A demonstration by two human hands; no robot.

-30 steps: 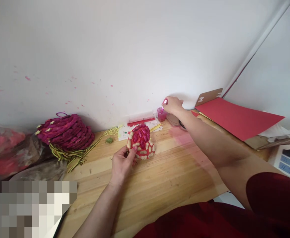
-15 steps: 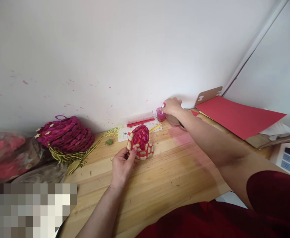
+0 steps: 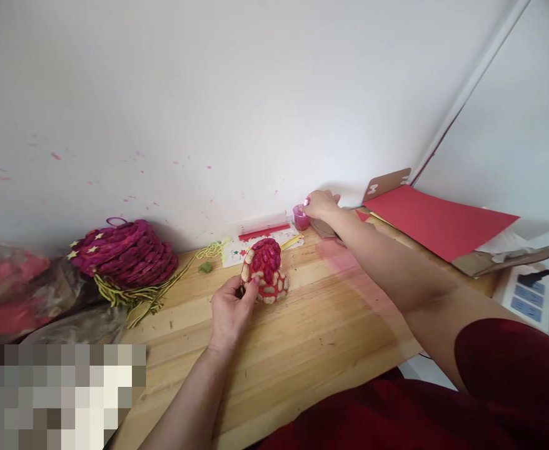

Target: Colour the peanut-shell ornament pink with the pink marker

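Head: studded dome (image 3: 266, 265) in left hand (image 3: 231, 307)

A pale wooden tabletop (image 3: 279, 350), its planks flecked with small dark marks and tinted by a broad pink stain (image 3: 337, 265) toward the right, meets the wall at the back. On it, near the wall, stands a clear plastic cup of pink paint (image 3: 301, 220). Just left lies a white sheet printed with stars (image 3: 231, 255), then a loose tangle of yellow yarn (image 3: 212, 250) and a small green clump (image 3: 204, 267). Strands of olive-yellow yarn (image 3: 146, 303) trail over the left part.
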